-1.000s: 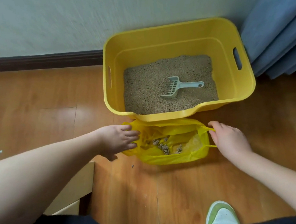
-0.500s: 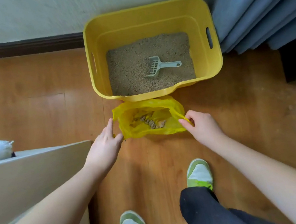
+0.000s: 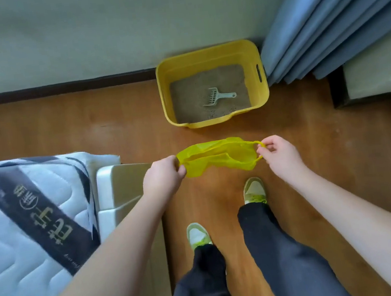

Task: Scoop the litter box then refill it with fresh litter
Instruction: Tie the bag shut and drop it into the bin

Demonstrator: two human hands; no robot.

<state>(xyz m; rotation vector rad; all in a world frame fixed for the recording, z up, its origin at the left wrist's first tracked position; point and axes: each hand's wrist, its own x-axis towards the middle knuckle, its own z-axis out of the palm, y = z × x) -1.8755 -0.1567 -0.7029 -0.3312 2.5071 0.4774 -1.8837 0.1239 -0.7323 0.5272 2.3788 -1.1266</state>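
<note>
A yellow litter box (image 3: 209, 54) stands on the wooden floor against the wall, with tan litter (image 3: 191, 103) inside. A pale slotted scoop (image 3: 217, 96) lies on the litter. I hold a yellow plastic bag (image 3: 218, 159) stretched in the air in front of the box. My left hand (image 3: 163, 177) grips the bag's left handle, and my right hand (image 3: 277, 154) pinches its right handle loop. The bag's contents are hidden from this angle.
A quilted mattress (image 3: 21, 232) on a white bed frame (image 3: 120, 187) fills the left side. Blue curtains (image 3: 326, 16) hang at the right beside the box, with a pale ledge (image 3: 378, 74) below them. My feet in green-white shoes (image 3: 253, 190) stand on the floor.
I have stood up and lifted the bag off the floor, away from the box. Both hands now grip its handles and pull them apart, so the mouth is flattened.
</note>
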